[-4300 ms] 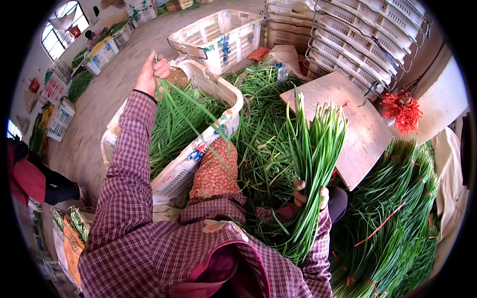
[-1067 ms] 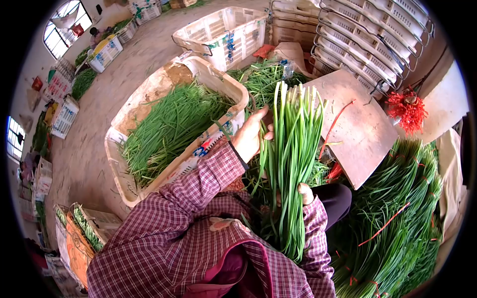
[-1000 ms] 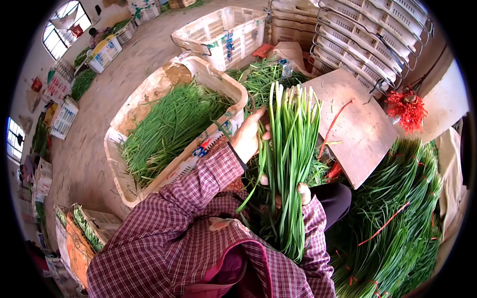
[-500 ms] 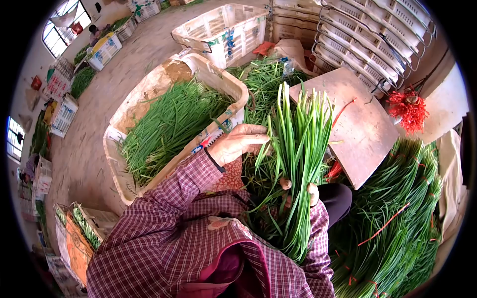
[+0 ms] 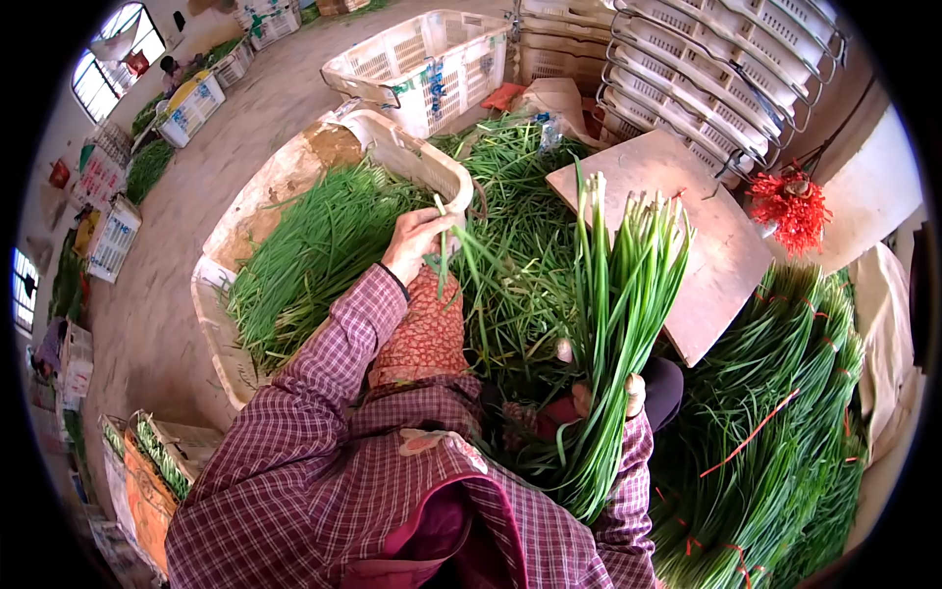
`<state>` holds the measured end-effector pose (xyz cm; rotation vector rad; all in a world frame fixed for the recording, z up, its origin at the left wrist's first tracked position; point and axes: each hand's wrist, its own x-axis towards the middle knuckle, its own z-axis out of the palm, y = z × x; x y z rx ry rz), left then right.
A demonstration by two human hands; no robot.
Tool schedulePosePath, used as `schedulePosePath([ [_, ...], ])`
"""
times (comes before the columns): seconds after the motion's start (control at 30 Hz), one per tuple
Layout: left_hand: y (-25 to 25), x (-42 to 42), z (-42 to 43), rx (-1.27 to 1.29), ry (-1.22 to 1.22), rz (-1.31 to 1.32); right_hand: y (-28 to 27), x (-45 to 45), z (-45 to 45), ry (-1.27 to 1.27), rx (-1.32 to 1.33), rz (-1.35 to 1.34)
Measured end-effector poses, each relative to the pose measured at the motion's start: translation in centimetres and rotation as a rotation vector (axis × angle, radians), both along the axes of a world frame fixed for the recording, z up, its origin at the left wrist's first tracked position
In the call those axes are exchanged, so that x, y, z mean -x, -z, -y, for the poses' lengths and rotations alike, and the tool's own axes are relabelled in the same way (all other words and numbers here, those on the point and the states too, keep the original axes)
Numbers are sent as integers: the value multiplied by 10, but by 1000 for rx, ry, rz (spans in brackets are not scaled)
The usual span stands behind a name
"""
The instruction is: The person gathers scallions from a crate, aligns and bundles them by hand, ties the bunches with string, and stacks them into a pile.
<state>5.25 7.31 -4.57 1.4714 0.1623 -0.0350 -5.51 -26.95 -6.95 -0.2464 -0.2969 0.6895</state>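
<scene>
My right hand point(image 5: 636, 395) is closed around a thick bunch of garlic chives point(image 5: 628, 294), held upright in front of my right knee with the pale stalk ends up. The long leaf ends hang down over my lap. My left hand point(image 5: 417, 240) is off to the left of the bunch, its fingers pinching a few loose chive stalks point(image 5: 444, 240). It is near the corner of a white plastic crate point(image 5: 446, 172) holding loose chives point(image 5: 324, 255). More loose chives point(image 5: 520, 216) are heaped between the crate and the bunch.
A flat board point(image 5: 677, 236) lies beyond the bunch. Red ties point(image 5: 790, 211) hang at the right, above a big pile of tied chives point(image 5: 765, 422). Stacked crates point(image 5: 687, 88) and another white crate point(image 5: 422, 79) stand behind. A person point(image 5: 169, 74) is far back left.
My left hand has moved left, away from the bunch, with a few stalks pinched in it. My right hand and the bunch have shifted slightly to the right.
</scene>
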Motion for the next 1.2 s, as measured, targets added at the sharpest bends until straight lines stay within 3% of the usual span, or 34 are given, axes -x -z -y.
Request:
schedulePosePath([
  [0.1, 53, -11, -16, -214, -23, -88, 2, -2, 9, -78, -61, 8],
  [0.17, 48, -7, -12, -307, -4, -153, 5, -1, 13, -121, -31, -15],
  [0.3, 71, -13, -26, -457, 37, 49, 0, 1, 13, -91, 29, -35],
  [0.37, 36, -4, -20, -689, -98, 151, 2, -1, 14, -162, -21, 2],
  [0.4, 23, -1, -21, -616, -46, 180, 6, -3, 14, -215, -58, 22],
  [0.5, -40, 25, 10, -30, 287, 129, 2, -8, 11, -265, -47, 55],
  [0.6, -43, 36, 48, 191, 604, 136, -5, -8, -4, -223, -86, 43],
  [0.7, -43, 33, 88, 547, 755, 145, -6, -4, -13, -219, -111, -26],
  [0.87, -21, 24, 94, 683, 559, 21, -27, -2, -27, -251, 483, 166],
  [0.9, -17, 26, 96, 676, 460, 50, -23, 2, -29, -257, 552, 160],
  [0.93, -8, 26, 97, 680, 387, 32, 28, 0, -26, -194, 651, 209],
  [0.97, -9, 27, 100, 682, 318, 11, 25, -1, -30, -187, 693, 207],
  [1.03, -20, 26, 115, 831, 595, 140, 6, 0, -28, -179, 833, 231],
  [1.17, 8, 18, 105, 848, 536, 152, -15, 11, -21, -20, 842, 233],
  [1.2, 11, 17, 103, 871, 502, 142, -14, 2, -8, 133, 1153, 752],
])
